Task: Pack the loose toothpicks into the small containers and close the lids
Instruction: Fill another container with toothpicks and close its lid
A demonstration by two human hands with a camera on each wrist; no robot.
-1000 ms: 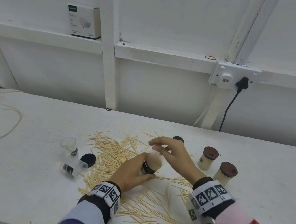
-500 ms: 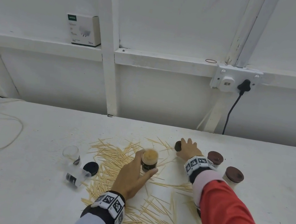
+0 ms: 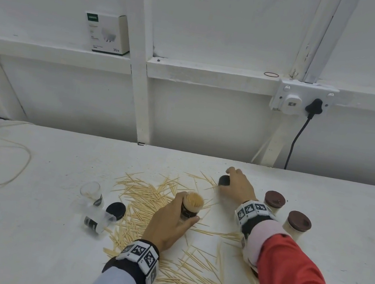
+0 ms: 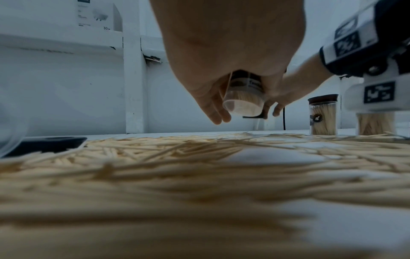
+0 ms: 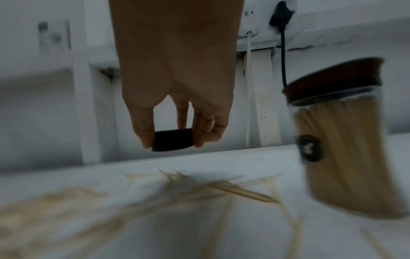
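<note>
Your left hand (image 3: pixel 170 224) gripped the full, lidless container (image 3: pixel 192 207) above the counter (image 3: pixel 34 228); your right hand (image 3: pixel 238 186) pinched a black lid (image 5: pixel 172 139).

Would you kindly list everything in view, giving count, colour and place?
Loose toothpicks: many, pale wood, mid-table.
Filled container: one, clear, lidless, in left grip.
Black lid: one, pinched by right fingers.
Lidded containers: two, brown lids, right.
Empty containers: two, clear, left; one on its side.
Spare lid: one, black, beside them.
Box: one, white, on ledge.
Left hand: holds container.
Right hand: on lid.
</note>
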